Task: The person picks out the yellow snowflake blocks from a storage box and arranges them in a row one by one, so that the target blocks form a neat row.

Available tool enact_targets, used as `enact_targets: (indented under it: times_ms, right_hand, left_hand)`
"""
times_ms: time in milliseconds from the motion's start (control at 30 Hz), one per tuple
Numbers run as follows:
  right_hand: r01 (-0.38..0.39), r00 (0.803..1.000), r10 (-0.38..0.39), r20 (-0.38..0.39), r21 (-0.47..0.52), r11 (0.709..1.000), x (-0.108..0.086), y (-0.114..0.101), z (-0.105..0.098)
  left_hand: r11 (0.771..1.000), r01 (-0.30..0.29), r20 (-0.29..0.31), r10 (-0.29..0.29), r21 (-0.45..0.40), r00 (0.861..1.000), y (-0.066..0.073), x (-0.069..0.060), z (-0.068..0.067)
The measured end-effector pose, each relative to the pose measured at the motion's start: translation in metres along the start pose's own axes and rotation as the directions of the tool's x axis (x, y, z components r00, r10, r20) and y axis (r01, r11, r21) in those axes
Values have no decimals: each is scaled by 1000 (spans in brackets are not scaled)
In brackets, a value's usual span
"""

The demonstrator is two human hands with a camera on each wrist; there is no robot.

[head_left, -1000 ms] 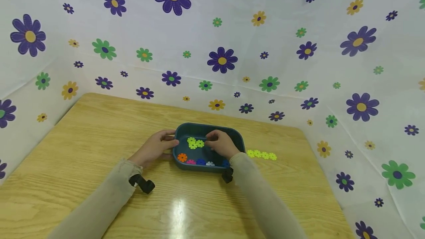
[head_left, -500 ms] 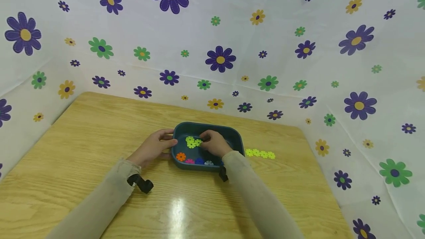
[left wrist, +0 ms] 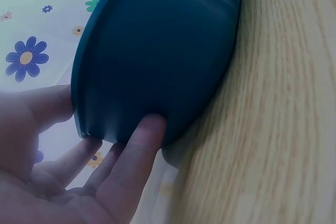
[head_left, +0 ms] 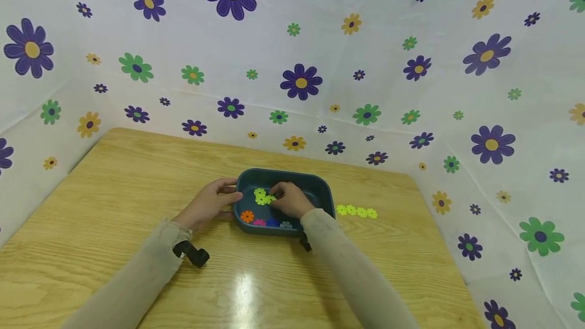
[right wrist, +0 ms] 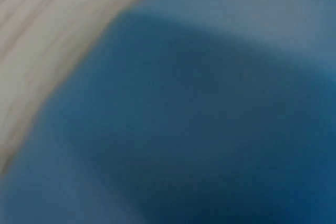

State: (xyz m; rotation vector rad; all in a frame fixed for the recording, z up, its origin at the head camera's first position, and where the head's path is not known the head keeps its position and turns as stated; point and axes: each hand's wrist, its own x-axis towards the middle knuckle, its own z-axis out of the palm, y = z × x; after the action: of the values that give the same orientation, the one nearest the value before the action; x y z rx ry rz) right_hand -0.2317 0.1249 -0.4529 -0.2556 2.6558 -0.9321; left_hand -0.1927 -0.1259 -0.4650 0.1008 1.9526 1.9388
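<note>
A dark teal tray (head_left: 315, 190) stands on the wooden table. At its left end my left hand (head_left: 205, 205) holds it; in the left wrist view the thumb meets the rim and fingers (left wrist: 140, 148) press the outer wall. Inside the tray lie several yellow-green snowflake discs (head_left: 259, 193) in a small cluster. My right hand (head_left: 292, 201) reaches in, its thumb and fingertips pinching the right edge of the rightmost disc (head_left: 269, 200); the fingertips partly cover it. The right wrist view shows only a blurred blue tray surface (right wrist: 184, 103).
Along the tray's near inner side lie an orange disc (head_left: 247, 216), a pink disc (head_left: 259, 223), a blue disc (head_left: 272, 223) and a pale grey disc (head_left: 286, 225). A joined row of yellow-green discs (head_left: 356, 211) lies right of the tray. A flower-patterned cloth (head_left: 256, 50) hangs behind.
My right hand has moved left inside the tray to the yellow-green cluster, and the rightmost disc has shifted slightly toward me. My left hand keeps its place on the tray's end.
</note>
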Motion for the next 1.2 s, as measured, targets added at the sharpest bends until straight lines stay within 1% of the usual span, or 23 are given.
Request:
enact_targets:
  times_ms: [167, 333, 633, 700, 833, 933, 1067, 1200]
  right_hand:
    - [-2, 1000, 2, 9, -22, 1000, 0, -2, 2]
    - [0, 1000, 0, 1, -7, 1000, -3, -2, 3]
    - [25, 999, -23, -35, 48, 999, -5, 0, 5]
    - [33, 999, -31, -41, 58, 998, -6, 0, 5]
    - [43, 998, -39, -43, 108, 993, -10, -1, 4]
    - [47, 998, -38, -59, 150, 988, -13, -2, 3]
    - [48, 996, -34, -78, 183, 982, -14, -3, 4]
    - [40, 997, -26, -71, 207, 977, -14, -2, 5]
  left_hand:
    - [1000, -5, -1, 5, 4, 1000, -1, 0, 0]
    - [1000, -8, 0, 8, 5, 1000, -3, 1, 0]
    - [1000, -6, -11, 6, 11, 1000, -10, 4, 0]
    - [1000, -15, -5, 15, 15, 1000, -11, 4, -1]
    - [1000, -17, 1, 17, -14, 1000, -11, 3, 0]
    - [999, -25, 7, 25, -25, 1000, -9, 1, -1]
    - [999, -43, 4, 43, -1, 999, -7, -1, 0]
    - [999, -50, -2, 50, 14, 999, -6, -2, 0]
